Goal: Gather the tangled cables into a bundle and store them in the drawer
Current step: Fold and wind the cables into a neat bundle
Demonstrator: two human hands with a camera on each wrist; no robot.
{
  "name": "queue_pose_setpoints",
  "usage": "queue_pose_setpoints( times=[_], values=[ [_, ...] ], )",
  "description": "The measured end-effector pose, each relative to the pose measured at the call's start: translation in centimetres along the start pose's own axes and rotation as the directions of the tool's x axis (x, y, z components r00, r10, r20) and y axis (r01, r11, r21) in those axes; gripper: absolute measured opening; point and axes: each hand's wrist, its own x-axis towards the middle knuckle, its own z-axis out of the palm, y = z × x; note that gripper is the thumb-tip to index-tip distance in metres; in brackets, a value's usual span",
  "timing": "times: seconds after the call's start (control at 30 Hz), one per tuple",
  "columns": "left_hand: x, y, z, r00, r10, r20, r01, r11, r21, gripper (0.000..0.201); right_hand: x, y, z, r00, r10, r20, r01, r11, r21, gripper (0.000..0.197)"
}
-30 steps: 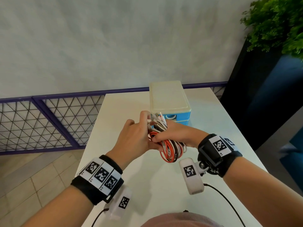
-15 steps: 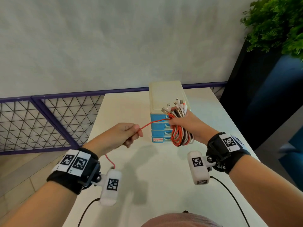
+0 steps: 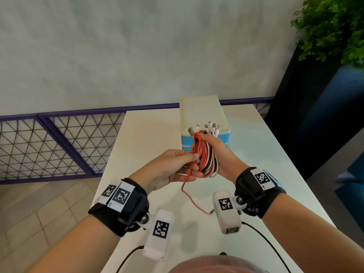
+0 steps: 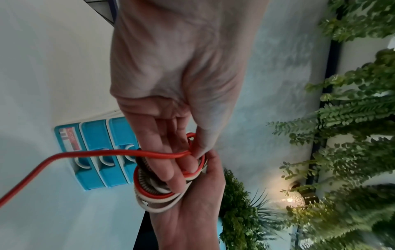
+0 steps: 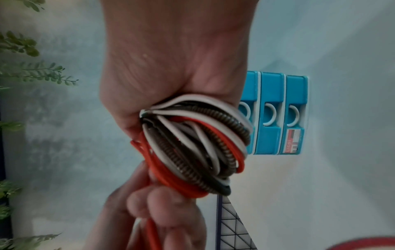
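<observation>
The left hand's fingertips (image 4: pixel 193 152) pinch a single red cable (image 4: pixel 89 154) against the thumb, right at the side of the coiled bundle (image 3: pixel 206 158). That loose red strand runs out of the pinch, drops below the hands and ends near the right wrist camera (image 3: pixel 227 210) above the white table (image 3: pixel 149 134). The left hand (image 3: pixel 173 168) is turned palm-inward, fingers bent and close together, pressed against the coil.

The right hand (image 3: pixel 220 154) has its fingers curled round the bundle, clamping it against the palm; the thumb lies over the top loops. The coil holds red, white, dark and spring-wrapped strands; how many separate cables I cannot tell. Several plug ends (image 3: pixel 208 128) stick up out of the top of the fist, at least five.

Both hands are raised above the table, wrists angled toward each other, forearms coming in from the near edge.

Just behind the hands stands one small drawer unit (image 3: pixel 202 113) with a cream top and blue drawer fronts. Three drawer fronts (image 5: pixel 271 115) show in the right wrist view, all pushed in, each with a round finger pull; what they contain is hidden. The bundle is in the air in front of this unit, not inside it.
</observation>
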Motion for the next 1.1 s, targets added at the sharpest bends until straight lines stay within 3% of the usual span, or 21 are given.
queue_pose_setpoints(
  times=[0.07,0.13,0.3,0.43,0.53,0.63,0.7,0.8,0.9,1.1],
  values=[
    [0.1,0.0,0.2,1.000,-0.004,-0.009,0.004,1.000,0.025,0.018,-0.3,-0.3,0.2,1.000,0.011,0.022,-0.011,1.000,-0.020,0.051],
    [0.1,-0.1,0.3,1.000,-0.001,-0.010,0.001,0.999,0.053,0.018,-0.4,-0.4,0.5,0.998,-0.057,0.029,0.060,0.992,-0.114,0.052],
    [-0.2,-0.1,0.2,1.000,-0.015,0.027,0.012,0.994,0.109,0.023,0.1,-0.1,0.5,0.976,-0.161,-0.143,0.099,0.925,-0.366,0.056],
    [-1.0,-1.0,-0.8,0.981,-0.089,0.172,0.086,0.996,0.020,0.031,0.7,-1.4,-0.4,0.921,-0.242,-0.304,0.158,0.948,-0.277,0.037],
    [-1.9,-3.0,-2.3,0.951,-0.181,0.250,0.183,0.983,0.017,0.033,0.6,-3.3,-2.3,0.869,-0.310,-0.387,0.260,0.949,-0.177,0.038],
    [-2.3,-4.2,-3.5,0.961,-0.166,0.221,0.152,0.985,0.082,0.029,0.0,-4.2,-3.2,0.883,-0.287,-0.371,0.241,0.956,-0.166,0.041],
    [-1.9,-4.2,-3.7,0.991,-0.078,0.112,0.037,0.943,0.330,0.023,-0.5,-4.2,-2.8,0.926,-0.224,-0.303,0.202,0.974,-0.104,0.038],
    [-0.8,-3.6,-3.4,0.983,0.175,-0.046,-0.079,0.646,0.759,0.009,-1.0,-3.9,-1.9,0.982,-0.105,-0.158,0.076,0.981,-0.180,0.039],
    [-0.2,-2.8,-2.8,0.930,0.361,-0.075,-0.138,0.529,0.838,0.006,-1.5,-3.5,-1.1,0.999,-0.017,-0.038,0.003,0.940,-0.341,0.037],
    [0.2,-0.8,-2.2,0.827,0.560,-0.053,-0.279,0.490,0.826,0.005,-1.7,-2.3,0.3,0.992,0.058,0.116,0.014,0.842,-0.539,0.048]
  ],
)
